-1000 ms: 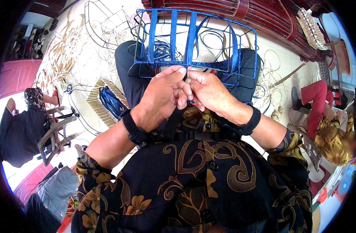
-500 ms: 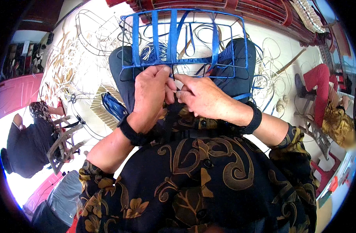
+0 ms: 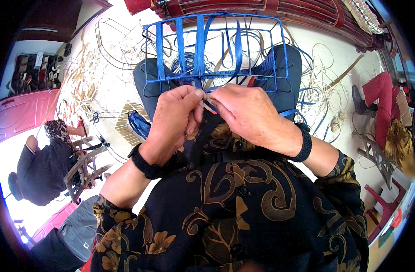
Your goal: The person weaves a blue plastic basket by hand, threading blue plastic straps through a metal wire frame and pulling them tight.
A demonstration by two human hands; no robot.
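A rectangular wire basket frame [image 3: 285, 50], partly wrapped in blue strip, rests across my thighs. Several blue bands [image 3: 200, 45] run from its far edge to its near edge. One loose blue strip [image 3: 238, 50] curves down inside its right half. Just below the near edge, my left hand [image 3: 175, 113] pinches a blue strip [image 3: 210, 106] between thumb and fingers. Close beside it, my right hand [image 3: 252, 112] is also closed at the strip, its fingertips partly hidden under the hand. The fingertips of both hands almost meet.
Loose pale strips [image 3: 82, 68] lie tangled on the floor to the left. A bundle of blue strips [image 3: 138, 124] lies by my left leg. Beyond the frame stands a dark red slatted bench [image 3: 243, 10]. People sit on either side, near wooden chairs [image 3: 87, 165].
The loose blue strip has shifted left along the frame. My hands are lower and still close together. The whole view has moved slightly.
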